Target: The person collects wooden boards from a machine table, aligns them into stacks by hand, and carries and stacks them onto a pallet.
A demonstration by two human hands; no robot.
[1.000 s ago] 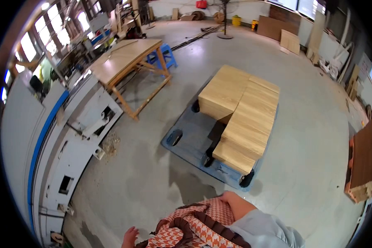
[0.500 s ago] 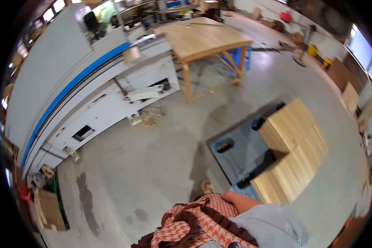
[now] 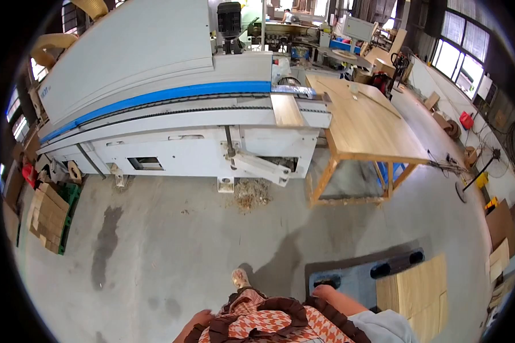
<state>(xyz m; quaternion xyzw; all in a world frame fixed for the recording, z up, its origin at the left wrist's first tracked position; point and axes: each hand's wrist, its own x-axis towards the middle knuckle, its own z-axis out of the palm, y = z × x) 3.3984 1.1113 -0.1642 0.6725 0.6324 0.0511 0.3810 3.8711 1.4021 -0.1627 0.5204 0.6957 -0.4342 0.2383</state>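
Observation:
My left hand [image 3: 201,318] hangs low at the left side of the orange-and-white checked apron [image 3: 274,323]. My right hand [image 3: 324,291] is at the apron's right side, near its brown ruffle. No object shows in either hand, and both are too small and partly covered to make out the fingers. Closest to my right hand is a blue pallet [image 3: 352,286] on the floor, with a stack of wood panels [image 3: 423,294] on it. One shoe [image 3: 240,278] shows ahead of the apron.
A long white machine [image 3: 194,146] with a blue strip stands ahead, a board [image 3: 286,110] at its end. Beside it is a wooden table [image 3: 372,123]. Sawdust [image 3: 250,194] lies below the machine. At left, cut boards [image 3: 47,211] rest on a green pallet [image 3: 70,214].
My view has turned left and tilted up, so the machine and table sit further right and the wood stack lower. My left hand has come into view.

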